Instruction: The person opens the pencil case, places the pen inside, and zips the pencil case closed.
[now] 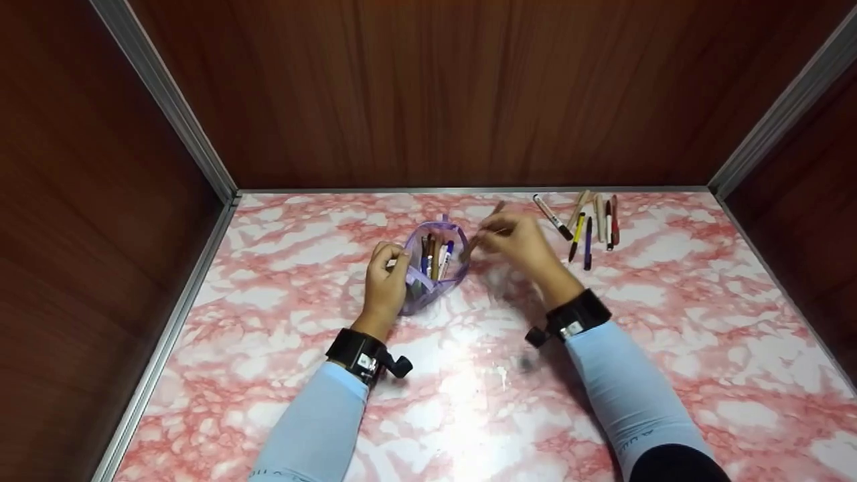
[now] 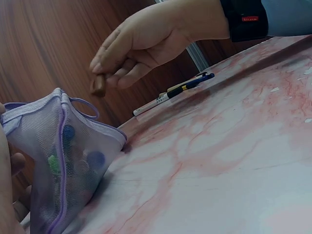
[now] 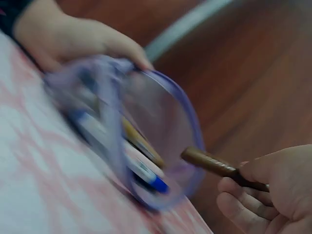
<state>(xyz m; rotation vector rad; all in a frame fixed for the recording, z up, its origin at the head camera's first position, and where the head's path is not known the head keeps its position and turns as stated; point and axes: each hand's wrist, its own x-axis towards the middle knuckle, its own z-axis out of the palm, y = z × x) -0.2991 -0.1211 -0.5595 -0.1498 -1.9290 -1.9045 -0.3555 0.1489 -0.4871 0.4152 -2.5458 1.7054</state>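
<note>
My left hand [image 1: 386, 284] grips the side of a purple mesh pencil pouch [image 2: 80, 165], whose zipped mouth gapes open. Inside it lie several pens, among them a white marker with a blue cap [image 3: 158, 184] and a brown pen [image 3: 140, 141]. Just off the mouth's right side, my right hand [image 1: 521, 246] pinches another brown pen [image 3: 208, 161] between thumb and fingers. One end of that pen points at the opening in the right wrist view. The pouch fabric is see-through, with green and blue ends showing in the left wrist view.
Several loose pens lie at the back right, including a black-capped white marker [image 1: 552, 217], a yellow pen [image 1: 577, 235], a dark blue pen [image 1: 588, 244] and a red pen [image 1: 615, 221]. Brown wood panels [image 1: 428, 94] wall the marbled pink-and-white table [image 1: 281, 381] behind and at both sides.
</note>
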